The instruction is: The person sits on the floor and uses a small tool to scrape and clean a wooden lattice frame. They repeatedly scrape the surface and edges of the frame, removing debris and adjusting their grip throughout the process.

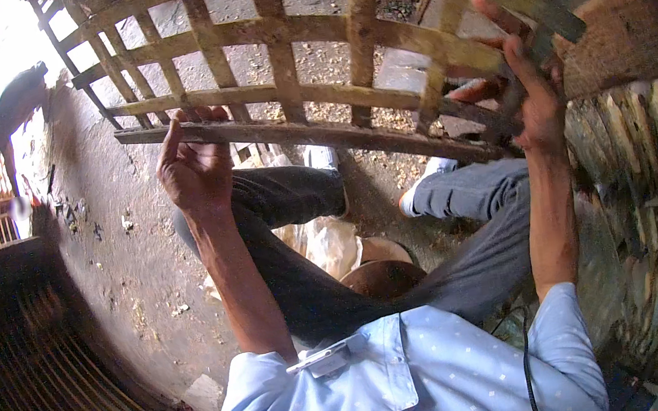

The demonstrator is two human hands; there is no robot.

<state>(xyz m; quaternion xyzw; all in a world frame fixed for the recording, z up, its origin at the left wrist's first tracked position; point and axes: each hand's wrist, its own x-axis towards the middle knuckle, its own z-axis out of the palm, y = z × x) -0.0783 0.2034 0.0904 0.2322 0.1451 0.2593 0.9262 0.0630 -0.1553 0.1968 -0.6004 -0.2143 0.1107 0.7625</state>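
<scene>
A wooden lattice panel (282,67) of crossed slats is held up in front of me, tilted, over my knees. My left hand (199,166) is closed round its near bottom rail, towards the left end, fingertips over the rail. At the panel's right end, my right hand (534,97) has its fingers stretched out and spread against the slat ends. Those fingers are partly blurred, and some of their contact with the slats cannot be made out.
Stacked slatted wooden pieces (648,203) stand close on my right. Dark slatted frames (38,347) lie at lower left. Between my legs are a whitish plastic bag (326,244) and a round brown object (383,279). Shavings litter the floor (134,258). Another person (9,116) bends over at far left.
</scene>
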